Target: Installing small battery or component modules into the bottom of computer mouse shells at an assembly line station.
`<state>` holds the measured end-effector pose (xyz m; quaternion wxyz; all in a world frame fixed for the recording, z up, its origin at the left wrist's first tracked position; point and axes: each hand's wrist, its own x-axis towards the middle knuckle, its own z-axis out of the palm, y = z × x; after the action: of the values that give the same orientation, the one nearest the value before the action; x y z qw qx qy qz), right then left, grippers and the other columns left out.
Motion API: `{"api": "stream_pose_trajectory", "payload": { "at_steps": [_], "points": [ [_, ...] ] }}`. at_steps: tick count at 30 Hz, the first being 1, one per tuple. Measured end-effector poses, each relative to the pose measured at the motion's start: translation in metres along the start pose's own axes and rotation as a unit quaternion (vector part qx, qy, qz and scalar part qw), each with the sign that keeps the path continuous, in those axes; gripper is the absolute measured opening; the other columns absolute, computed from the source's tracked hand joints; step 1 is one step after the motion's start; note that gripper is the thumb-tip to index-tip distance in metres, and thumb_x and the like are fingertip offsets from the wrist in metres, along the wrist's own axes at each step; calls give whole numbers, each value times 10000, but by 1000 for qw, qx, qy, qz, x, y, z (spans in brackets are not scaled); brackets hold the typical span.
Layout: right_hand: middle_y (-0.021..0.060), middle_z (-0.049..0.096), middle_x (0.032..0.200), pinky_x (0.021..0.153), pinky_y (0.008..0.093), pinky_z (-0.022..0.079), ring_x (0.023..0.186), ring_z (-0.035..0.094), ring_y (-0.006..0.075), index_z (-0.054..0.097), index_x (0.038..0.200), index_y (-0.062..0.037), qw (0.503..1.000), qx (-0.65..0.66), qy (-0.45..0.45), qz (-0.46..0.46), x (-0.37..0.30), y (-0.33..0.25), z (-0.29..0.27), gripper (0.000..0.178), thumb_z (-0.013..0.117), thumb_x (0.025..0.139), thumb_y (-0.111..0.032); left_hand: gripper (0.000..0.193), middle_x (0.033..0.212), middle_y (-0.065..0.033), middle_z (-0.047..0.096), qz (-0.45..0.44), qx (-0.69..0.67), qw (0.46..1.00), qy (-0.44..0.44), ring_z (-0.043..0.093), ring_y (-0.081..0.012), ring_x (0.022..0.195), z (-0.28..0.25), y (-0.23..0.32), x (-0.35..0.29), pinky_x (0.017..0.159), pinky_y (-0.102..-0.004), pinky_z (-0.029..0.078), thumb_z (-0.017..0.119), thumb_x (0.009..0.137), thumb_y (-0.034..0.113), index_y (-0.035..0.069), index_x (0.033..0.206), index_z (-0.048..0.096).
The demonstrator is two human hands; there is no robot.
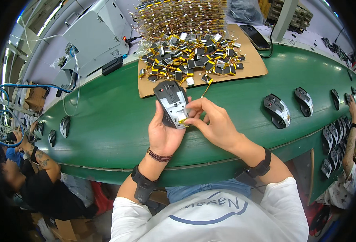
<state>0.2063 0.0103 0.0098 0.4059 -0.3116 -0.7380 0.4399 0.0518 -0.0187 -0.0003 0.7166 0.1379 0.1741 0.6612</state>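
Note:
A black and grey computer mouse (pixel 170 97) lies in my left hand (pixel 163 133), its fingers wrapped round it from below. White and silver parts show on the side turned up. At the mouse's near end is a small battery (pixel 182 120) with a yellow-taped edge. My right hand (pixel 216 125) pinches at this battery with thumb and fingertips, which partly cover it. Just beyond the right hand, a yellow-tipped wire (pixel 207 88) hangs off a cardboard sheet (pixel 250 69). On that sheet lies a heap of small wired batteries (pixel 194 56).
A green conveyor belt (pixel 230 94) runs across, with more mice (pixel 277 111) on the right and others (pixel 64 126) on the left. Behind stand a grey machine (pixel 97 36), stacked wired batteries (pixel 182 18) and a phone (pixel 255 37). Co-workers sit at both sides.

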Motion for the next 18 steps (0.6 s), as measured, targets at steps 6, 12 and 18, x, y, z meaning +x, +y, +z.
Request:
{"api": "stream_pose_trajectory", "payload": {
  "at_steps": [6, 12, 18],
  "points": [
    [83, 620, 866, 637, 322, 504, 729, 625, 197, 587, 923, 3, 992, -82, 45, -81, 6, 0, 4, 162, 683, 793, -16, 468, 1322, -123, 500, 26, 40, 999, -3, 490, -276, 1202, -2, -1, -3, 1032, -431, 393, 303, 1018, 399, 91, 1354, 412],
    [76, 662, 963, 697, 272, 501, 832, 614, 170, 682, 882, -13, 986, -14, -63, -156, 12, 13, -15, 153, 717, 744, 41, 489, 1382, -210, 434, -74, -73, 994, -41, 470, -332, 1235, -7, 11, 2, 1052, -462, 375, 255, 1028, 358, 43, 1376, 393],
    [60, 624, 839, 681, 320, 484, 770, 588, 195, 651, 849, -24, 995, 16, -78, -61, 13, 5, -6, 138, 725, 736, 3, 470, 1243, -136, 557, -74, -36, 997, 9, 541, -275, 1136, -9, 5, -2, 996, -420, 424, 287, 1025, 388, 41, 1275, 482]
  ]
}}
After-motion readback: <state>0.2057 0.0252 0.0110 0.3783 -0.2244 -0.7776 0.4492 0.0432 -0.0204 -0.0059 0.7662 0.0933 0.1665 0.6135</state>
